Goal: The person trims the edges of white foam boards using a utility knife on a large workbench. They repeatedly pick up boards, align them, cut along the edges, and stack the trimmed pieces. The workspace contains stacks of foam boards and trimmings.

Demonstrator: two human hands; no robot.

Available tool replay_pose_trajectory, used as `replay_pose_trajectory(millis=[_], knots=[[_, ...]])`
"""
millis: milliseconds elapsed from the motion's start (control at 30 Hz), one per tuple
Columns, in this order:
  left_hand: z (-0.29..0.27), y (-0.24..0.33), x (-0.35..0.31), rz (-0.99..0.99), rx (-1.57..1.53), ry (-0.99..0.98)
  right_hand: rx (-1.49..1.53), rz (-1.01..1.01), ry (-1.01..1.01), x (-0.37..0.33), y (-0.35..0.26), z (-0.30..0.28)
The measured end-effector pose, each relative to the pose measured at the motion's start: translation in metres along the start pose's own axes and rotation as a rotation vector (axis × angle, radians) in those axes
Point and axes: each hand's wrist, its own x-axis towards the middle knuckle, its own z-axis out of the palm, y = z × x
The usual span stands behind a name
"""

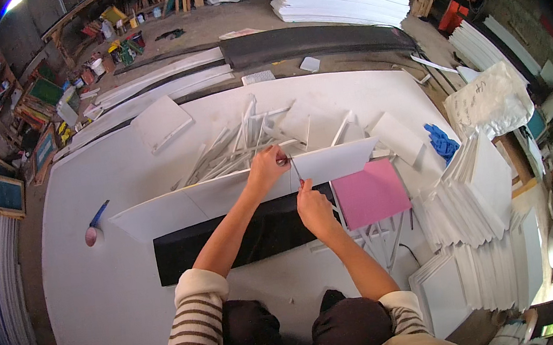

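Note:
A long white board (224, 195) stands on its edge across the work surface, with faint upright lines on its face. My left hand (268, 170) is closed on its upper edge near the middle. My right hand (314, 207) is closed around a thin knife-like tool (295, 169), whose narrow blade lies against the board just right of my left fingers. Below the board lies a black strip (196, 248), partly covered by my left forearm. A pink square sheet (371, 193) rests right of my right hand. Loose white offcut strips (245, 135) are heaped behind the board.
Stacks of white panels (470, 198) crowd the right side, with a blue crumpled glove (442, 143) and a white sack (490, 100) behind. At left on the white surface (102, 315) stands a small pinkish cup-like object (93, 236) beside a blue-handled tool (100, 213).

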Motion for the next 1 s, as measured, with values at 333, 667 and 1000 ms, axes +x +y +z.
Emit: replay_pose_trajectory(millis=[333,667,1000], knots=[[-0.001,0.009,-0.002,-0.064,-0.055,-0.024,0.081,0.09,-0.06,0.019,-0.003,0.01],[-0.003,0.002,-0.004,0.011,-0.038,-0.087,0.129,0.087,-0.127,0.036,-0.006,0.004],[0.001,-0.009,-0.007,0.23,0.285,-0.198,0.111,0.062,-0.053,0.036,-0.002,0.008]])
